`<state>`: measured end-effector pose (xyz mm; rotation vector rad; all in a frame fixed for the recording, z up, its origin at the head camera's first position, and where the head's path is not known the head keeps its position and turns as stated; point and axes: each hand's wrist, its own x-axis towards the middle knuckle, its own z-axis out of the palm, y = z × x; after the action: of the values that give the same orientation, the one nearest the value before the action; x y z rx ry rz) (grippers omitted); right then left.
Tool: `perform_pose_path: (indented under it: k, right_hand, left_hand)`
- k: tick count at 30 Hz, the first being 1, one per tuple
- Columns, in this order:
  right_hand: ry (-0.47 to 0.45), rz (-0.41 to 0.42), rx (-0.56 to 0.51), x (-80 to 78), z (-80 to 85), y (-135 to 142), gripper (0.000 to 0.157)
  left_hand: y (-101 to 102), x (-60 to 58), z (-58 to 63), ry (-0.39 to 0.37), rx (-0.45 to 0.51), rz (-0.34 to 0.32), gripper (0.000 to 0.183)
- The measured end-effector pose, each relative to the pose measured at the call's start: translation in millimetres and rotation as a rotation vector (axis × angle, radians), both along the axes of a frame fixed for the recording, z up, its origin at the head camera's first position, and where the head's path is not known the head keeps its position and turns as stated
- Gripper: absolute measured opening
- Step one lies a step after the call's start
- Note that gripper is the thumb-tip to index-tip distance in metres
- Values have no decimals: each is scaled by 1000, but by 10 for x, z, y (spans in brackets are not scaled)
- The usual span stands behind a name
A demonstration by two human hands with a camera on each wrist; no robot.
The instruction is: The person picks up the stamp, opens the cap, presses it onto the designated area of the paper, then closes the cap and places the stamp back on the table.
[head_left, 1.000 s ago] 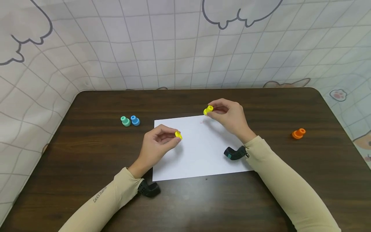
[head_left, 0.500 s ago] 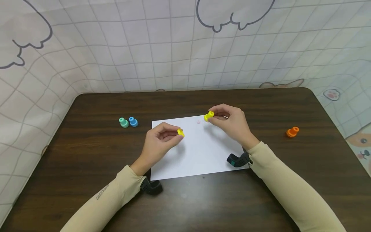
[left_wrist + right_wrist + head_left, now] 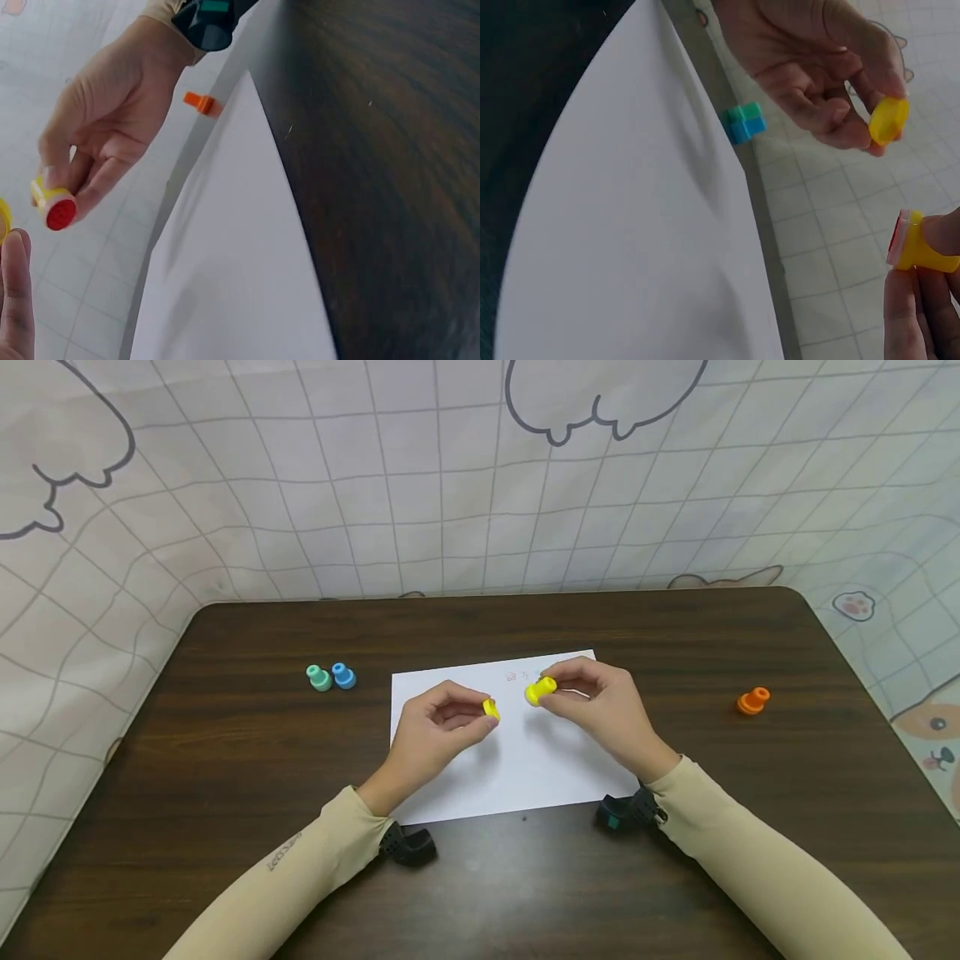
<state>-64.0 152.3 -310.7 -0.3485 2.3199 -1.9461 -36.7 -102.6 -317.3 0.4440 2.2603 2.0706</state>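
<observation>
Left of the white paper sheet (image 3: pixel 525 768): green stamp (image 3: pixel 318 678) and blue stamp (image 3: pixel 344 676), side by side on the worktop (image 3: pixel 517 893). Above the sheet: left hand (image 3: pixel 435 731), thumb and fingers pinching the yellow cap (image 3: pixel 491 710); right hand (image 3: pixel 611 714), pinching the tilted yellow stamp (image 3: pixel 540 691), red face exposed, apart from the cap. Right of the sheet: orange stamp (image 3: pixel 753 701).

On the desk (image 3: pixel 247 760), a first stamp (image 3: pixel 318 678) and second stamp (image 3: pixel 344 677) sit side by side left of the paper sheet (image 3: pixel 525 781), a third stamp (image 3: pixel 752 702) well to its right. Above the sheet, the cap (image 3: pixel 491 709) in the left hand (image 3: pixel 438 728) is left of the held stamp (image 3: pixel 541 691) in the right hand (image 3: pixel 609 708).
</observation>
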Motion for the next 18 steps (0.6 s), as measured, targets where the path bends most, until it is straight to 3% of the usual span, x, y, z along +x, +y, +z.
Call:
perform_pose_path:
  k: [9, 18]
  right_hand:
    - [-59, 53, -101, 203, 11, -27, 24]
    - [-84, 38, -167, 285, -36, -47, 26]
  left_hand:
    - [112, 32, -38, -13, 22, -55, 27]
    - [157, 55, -111, -29, 28, -78, 26]
